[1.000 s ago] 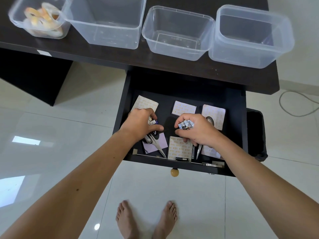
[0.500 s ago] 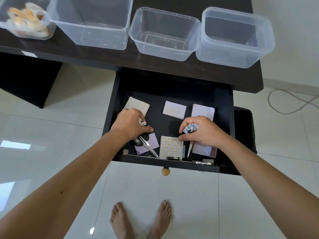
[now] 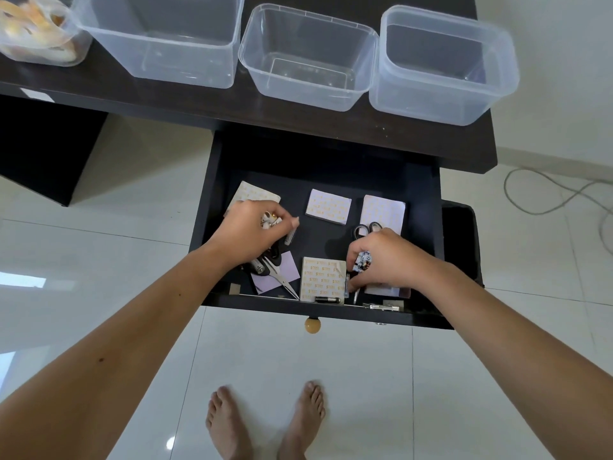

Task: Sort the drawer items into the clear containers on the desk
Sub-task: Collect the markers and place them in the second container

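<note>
White floor tiles are gleaming under the open drawer (image 3: 212,207). Your left hand (image 3: 247,235) is closing on batteries (image 3: 269,221) at nine o'clock; your right hand (image 3: 386,258), at four, is clutching more. Gather firmly before lifting toward the clear containers (image 3: 306,58) at twelve.

A single wide-angle view from a camera worn on a person's head, looking forward and steeply down. The dark desk (image 3: 298,127) runs across the top of the frame, cut off at the upper and left edges. The open drawer (image 3: 434,247) sits in the middle, close below the camera. Both forearms enter from the lower corners. Bare feet (image 3: 265,423) on the white tiled floor (image 3: 99,260) appear at the bottom centre. Straight edges bow towards the frame's borders.
</note>
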